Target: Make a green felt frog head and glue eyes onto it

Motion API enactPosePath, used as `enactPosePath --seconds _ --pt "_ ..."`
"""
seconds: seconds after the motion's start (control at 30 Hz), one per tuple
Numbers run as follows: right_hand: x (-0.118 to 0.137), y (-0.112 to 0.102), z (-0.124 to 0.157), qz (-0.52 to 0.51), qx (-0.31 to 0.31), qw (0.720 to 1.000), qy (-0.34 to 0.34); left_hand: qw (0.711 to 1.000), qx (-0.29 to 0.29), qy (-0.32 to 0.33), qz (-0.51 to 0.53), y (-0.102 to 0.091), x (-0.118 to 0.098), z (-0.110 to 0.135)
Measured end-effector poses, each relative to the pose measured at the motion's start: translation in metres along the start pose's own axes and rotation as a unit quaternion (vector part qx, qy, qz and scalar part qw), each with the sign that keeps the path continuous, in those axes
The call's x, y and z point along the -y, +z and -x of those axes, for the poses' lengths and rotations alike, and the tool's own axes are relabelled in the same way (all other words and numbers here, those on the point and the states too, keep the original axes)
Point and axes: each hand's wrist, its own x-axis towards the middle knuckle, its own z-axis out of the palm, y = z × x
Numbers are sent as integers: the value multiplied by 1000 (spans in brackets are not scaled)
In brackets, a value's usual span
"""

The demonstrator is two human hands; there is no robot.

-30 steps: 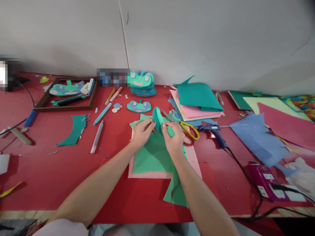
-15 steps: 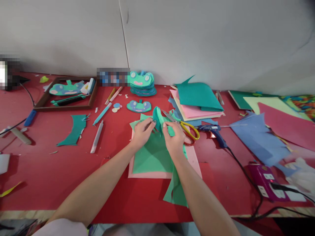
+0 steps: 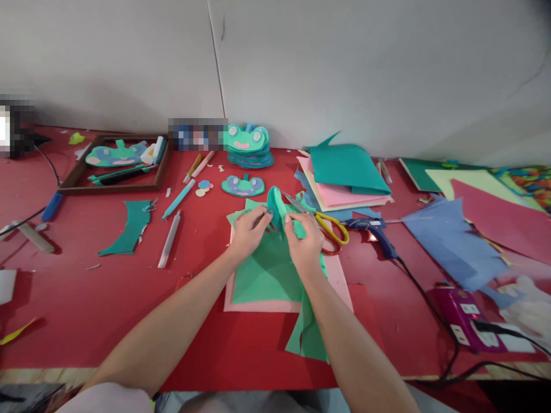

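One green piece [image 3: 276, 202], upright, between left fingertips [image 3: 264, 219], right fingertips [image 3: 293, 218]

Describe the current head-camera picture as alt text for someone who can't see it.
A person's left hand and right hand pinch a green piece over a green sheet. Scissors show by the right hand, near a glue gun.

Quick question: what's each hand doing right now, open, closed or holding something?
Left hand: closed, pinching the green piece from its left side.
Right hand: closed, pinching the same piece from its right side.
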Motion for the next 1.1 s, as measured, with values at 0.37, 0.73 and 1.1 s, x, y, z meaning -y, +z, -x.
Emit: enactPosePath --seconds 0.37,0.73,1.1 --pt "-4 4 -6 -188 -12 944 269 986 -46 -11 161 -2 5 -6" --pt "-16 4 -3 -156 48 959 230 981 -44 -90 165 0 8 -4" --pt "-11 5 -4 -235 72 934 258 983 -151 -68 82 -2 4 -4"
